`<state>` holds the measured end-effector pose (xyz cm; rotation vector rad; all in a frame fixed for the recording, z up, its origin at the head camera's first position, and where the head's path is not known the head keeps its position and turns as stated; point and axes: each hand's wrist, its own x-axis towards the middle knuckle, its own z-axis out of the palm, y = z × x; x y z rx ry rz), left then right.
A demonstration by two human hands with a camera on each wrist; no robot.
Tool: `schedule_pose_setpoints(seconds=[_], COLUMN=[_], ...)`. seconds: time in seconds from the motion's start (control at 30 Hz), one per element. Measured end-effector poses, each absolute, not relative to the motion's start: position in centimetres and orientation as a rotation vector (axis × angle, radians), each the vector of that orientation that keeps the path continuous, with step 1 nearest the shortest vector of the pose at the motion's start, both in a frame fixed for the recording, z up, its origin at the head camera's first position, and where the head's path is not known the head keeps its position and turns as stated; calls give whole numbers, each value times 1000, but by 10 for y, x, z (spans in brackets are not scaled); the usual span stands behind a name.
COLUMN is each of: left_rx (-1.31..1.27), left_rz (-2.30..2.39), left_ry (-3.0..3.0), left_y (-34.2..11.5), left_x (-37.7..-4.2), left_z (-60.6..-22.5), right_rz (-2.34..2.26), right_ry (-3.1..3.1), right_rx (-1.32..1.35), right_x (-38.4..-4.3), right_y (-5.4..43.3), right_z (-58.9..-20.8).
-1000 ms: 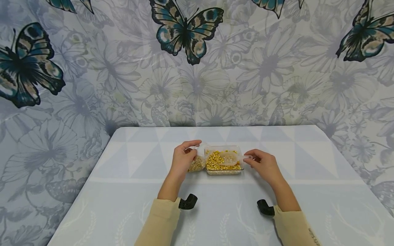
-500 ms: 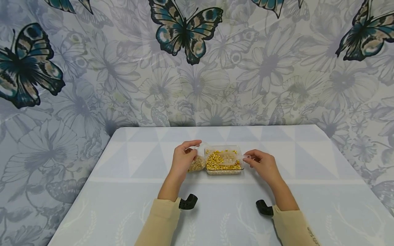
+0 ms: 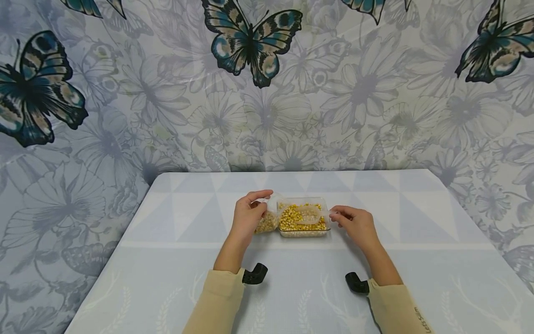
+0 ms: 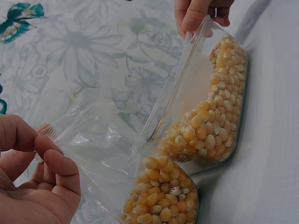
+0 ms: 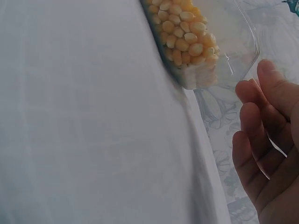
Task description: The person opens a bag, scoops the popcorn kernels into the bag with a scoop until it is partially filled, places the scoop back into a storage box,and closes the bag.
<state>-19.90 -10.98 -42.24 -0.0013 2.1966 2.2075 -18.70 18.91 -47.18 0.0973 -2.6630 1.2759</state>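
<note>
A clear rectangular container holds yellow corn kernels in the middle of the table. Lying in the corn is a pale translucent scoop, its handle over the container's right rim. My right hand pinches the end of that handle between thumb and index finger. Against the container's left side stands a clear plastic bag, partly filled with corn kernels. The bag's gathered top is pinched by my left hand. In the right wrist view, the fingers are beside the container's corner.
The table has a pale cloth with triangle patterns. Behind its far edge hangs a floral backdrop with butterflies. A black wrist-camera mount sits at the left sleeve, another mount at the right.
My right hand and forearm have shifted slightly left, and less of the scoop's handle shows past the fingers. The left hand, bag and container look unmoved.
</note>
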Motion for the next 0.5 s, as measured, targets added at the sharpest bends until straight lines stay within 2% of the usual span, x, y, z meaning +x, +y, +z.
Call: schedule_pose_setpoints(seconds=[0.5], left_rx=[-2], left_rz=[2202], left_ry=[2200], left_y=[-110], left_x=[-200], left_z=[-424], right_rz=[1507], right_ry=[-2644], right_rx=[-89], right_x=[-191], right_y=[197], right_z=[-475])
